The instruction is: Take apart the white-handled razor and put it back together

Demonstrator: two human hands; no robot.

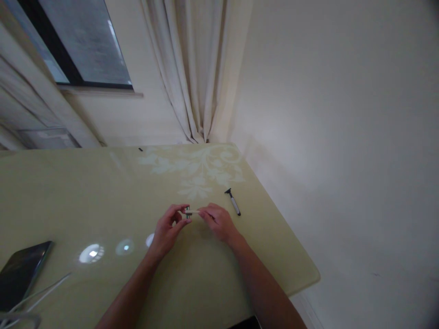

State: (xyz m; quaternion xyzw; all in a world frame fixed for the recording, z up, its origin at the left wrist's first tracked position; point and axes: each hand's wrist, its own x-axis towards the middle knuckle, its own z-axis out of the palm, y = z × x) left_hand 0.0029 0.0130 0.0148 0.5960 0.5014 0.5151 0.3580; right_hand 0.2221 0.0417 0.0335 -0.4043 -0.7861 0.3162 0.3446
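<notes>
My left hand [171,225] pinches a small dark green piece [188,212] between thumb and fingers, near the middle of the table. From the right, my right hand [218,221] grips a thin pale stick [193,211], whose far end meets the green piece. What the green piece is cannot be made out at this size. Beyond my right hand lies a razor [234,204] with a black head and a grey and black handle, touched by neither hand.
The pale green glossy table [85,183] has a right edge sloping toward me. A black tablet-like object [24,272] and white cables [48,289] are at the left. A dark object [247,323] shows at the bottom edge, and a tiny black piece [140,149] lies at the far edge.
</notes>
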